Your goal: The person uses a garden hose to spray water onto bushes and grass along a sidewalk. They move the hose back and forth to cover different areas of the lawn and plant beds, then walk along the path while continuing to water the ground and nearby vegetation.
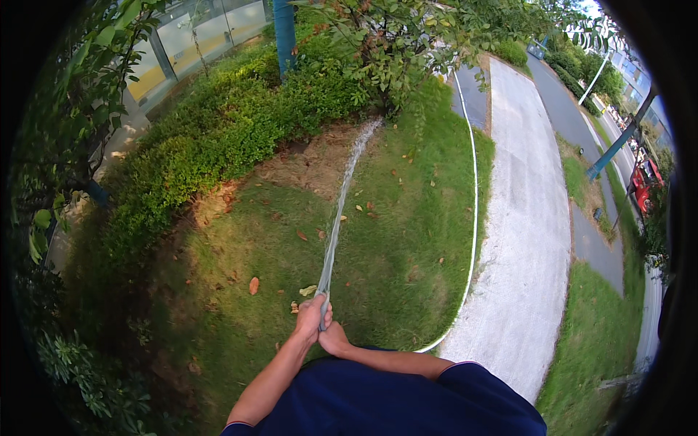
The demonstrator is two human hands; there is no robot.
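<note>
My left hand is closed around the grey end of a hose, low in the middle of the view. Just behind it, my right hand is closed too, against the hose's rear part, which is mostly hidden by the fingers. A stream of water shoots forward from the hose end and lands on bare soil at the foot of a leafy shrub. The pale hose line curves along the lawn's right edge and passes out of sight beside my dark blue shirt.
Grass with scattered dry leaves lies before me. A low hedge borders it on the left, with a blue-wrapped trunk behind. A pale paved path runs along the right; beyond it are another wrapped trunk and a red vehicle.
</note>
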